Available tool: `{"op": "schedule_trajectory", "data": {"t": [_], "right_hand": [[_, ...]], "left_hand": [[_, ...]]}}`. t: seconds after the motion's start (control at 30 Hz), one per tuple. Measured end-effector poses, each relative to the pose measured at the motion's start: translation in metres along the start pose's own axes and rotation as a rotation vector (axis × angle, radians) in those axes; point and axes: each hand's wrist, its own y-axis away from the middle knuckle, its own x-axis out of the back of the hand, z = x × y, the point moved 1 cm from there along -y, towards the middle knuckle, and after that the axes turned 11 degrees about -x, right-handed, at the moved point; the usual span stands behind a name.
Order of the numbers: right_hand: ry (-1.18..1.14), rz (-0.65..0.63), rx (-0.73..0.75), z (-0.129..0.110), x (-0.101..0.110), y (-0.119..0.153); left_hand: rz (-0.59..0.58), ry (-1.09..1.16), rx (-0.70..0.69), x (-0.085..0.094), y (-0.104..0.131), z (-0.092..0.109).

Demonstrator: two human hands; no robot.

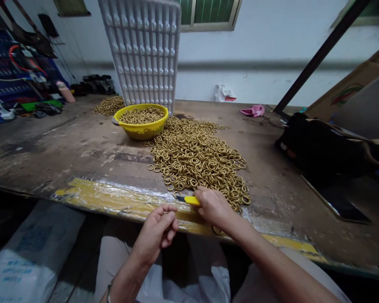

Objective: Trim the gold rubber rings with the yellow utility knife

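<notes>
My right hand [212, 205] is closed round a yellow-handled knife [192, 200] whose dark tip points left at a brass-coloured ring [177, 195] near the table's front edge. Just beyond the hand spreads a large heap of brass-coloured rings [196, 155]. To the left and nearer my body, my left hand [161, 229] hovers by the taped table edge with its fingers curled; whether anything is between them is hidden. Behind the heap, a yellow basin [143, 130] holds more rings.
A ribbed grey tray [143, 54] stands upright behind the basin, beside a smaller ring pile [110, 105]. Black cloth [322, 147] and a phone-like flat object [341, 204] lie at right. A pink item [253, 110] is at the back. A pale sack [28, 252] sits below left.
</notes>
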Motion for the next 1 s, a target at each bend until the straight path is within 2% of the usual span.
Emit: {"op": "schedule_trajectory", "data": {"t": [0.17, 0.3, 0.4, 0.5, 0.6, 0.73, 0.93, 1.0], "right_hand": [[0.075, 0.005, -0.044, 0.001, -0.014, -0.004], [-0.033, 0.006, -0.038, 0.002, -0.009, -0.007], [-0.432, -0.071, 0.013, -0.002, 0.0, -0.003], [-0.929, -0.268, 0.083, -0.008, 0.006, 0.005], [-1.148, -0.369, 0.097, -0.012, 0.009, 0.013], [-1.218, -0.388, 0.083, -0.014, 0.012, 0.018], [-1.244, -0.427, 0.191, -0.02, 0.016, 0.022], [-1.176, -0.351, 0.209, -0.02, 0.015, 0.024]], "left_hand": [[-0.014, -0.008, -0.004, 0.003, 0.003, -0.003], [0.003, -0.032, -0.012, 0.005, 0.005, -0.002], [0.011, -0.015, -0.015, 0.002, 0.005, -0.001], [-0.04, 0.074, 0.006, -0.001, 0.006, 0.001], [-0.093, 0.215, 0.022, -0.002, 0.007, 0.001], [-0.127, 0.323, 0.047, 0.0, 0.011, 0.002], [-0.189, 0.342, 0.079, -0.002, 0.015, 0.004], [-0.169, 0.314, 0.062, -0.003, 0.016, 0.006]]}}
